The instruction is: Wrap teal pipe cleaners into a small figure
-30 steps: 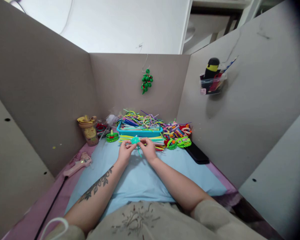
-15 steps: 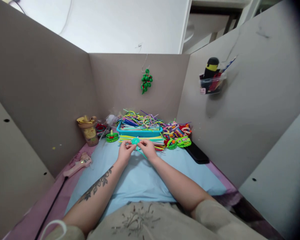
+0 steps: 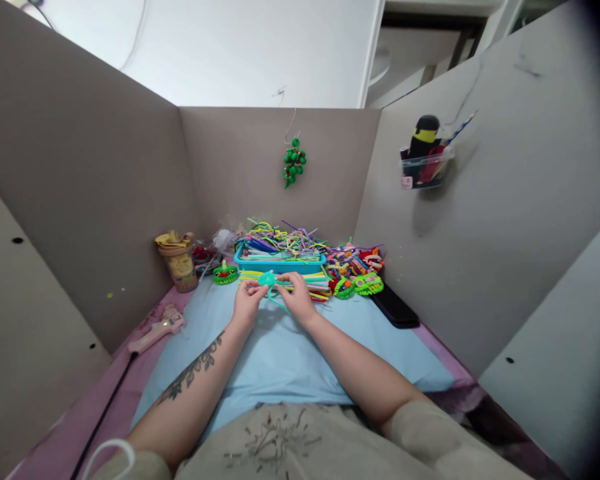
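A small turquoise piece of coiled pipe cleaner (image 3: 267, 279) is held up over the front of the table. My left hand (image 3: 247, 303) pinches it at its left edge between thumb and fingers. At its right side, my right hand (image 3: 297, 299) has its thumb and fingertips curled in at the pipe cleaner. A loose turquoise tail hangs below the piece and runs toward the right palm. Just behind both hands lies a bundle of straight coloured pipe cleaners (image 3: 310, 281).
Behind the bundle stands a blue tray (image 3: 280, 266) heaped with pipe cleaners. Finished green pieces (image 3: 368, 284) and a black phone-like slab (image 3: 394, 307) lie right. Left are a green ornament (image 3: 225, 274), a cup (image 3: 179, 267) and a pink glue gun (image 3: 156, 333). Grey panels enclose the table.
The turquoise piece has shifted slightly left and up with my left hand. My right fingertips have drawn back a little from its middle, and the tail has moved left.
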A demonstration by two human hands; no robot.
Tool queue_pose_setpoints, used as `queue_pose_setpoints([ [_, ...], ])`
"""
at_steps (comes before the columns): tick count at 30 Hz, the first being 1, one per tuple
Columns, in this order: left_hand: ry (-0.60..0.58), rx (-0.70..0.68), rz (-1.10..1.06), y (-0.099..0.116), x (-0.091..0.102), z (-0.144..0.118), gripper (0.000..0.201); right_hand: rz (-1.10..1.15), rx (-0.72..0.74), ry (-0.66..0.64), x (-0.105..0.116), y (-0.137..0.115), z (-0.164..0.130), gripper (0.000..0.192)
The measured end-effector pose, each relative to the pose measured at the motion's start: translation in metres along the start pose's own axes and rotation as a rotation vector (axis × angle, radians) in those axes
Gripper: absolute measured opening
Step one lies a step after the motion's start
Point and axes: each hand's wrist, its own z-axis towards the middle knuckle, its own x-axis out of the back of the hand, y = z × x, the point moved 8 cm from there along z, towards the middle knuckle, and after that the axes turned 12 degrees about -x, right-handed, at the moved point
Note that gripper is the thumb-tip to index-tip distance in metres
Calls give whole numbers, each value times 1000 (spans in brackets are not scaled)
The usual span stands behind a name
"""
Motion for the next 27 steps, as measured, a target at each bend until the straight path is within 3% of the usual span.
queue_pose_setpoints([
  [4,7,57,-17,-4,1,0,47,-177,177,-97,-12,-19,-12,26],
  [10,-45,134,-41,-12,-5,-5,46,-248,260,-118,-18,-24,-19,21],
  [14,-35,121,6,-11,-4,-4,47,-43,101,-34,-8,-8,-6,8],
  [18,-59,92,-7,-9,-7,-3,49,221,-133,47,5,15,6,15],
  [23,-39,43,-11,-4,-4,-1,47,94,-103,42,4,11,5,20],
  [27,-54,-38,-45,1,-5,1,46,73,-159,37,-3,22,5,19],
])
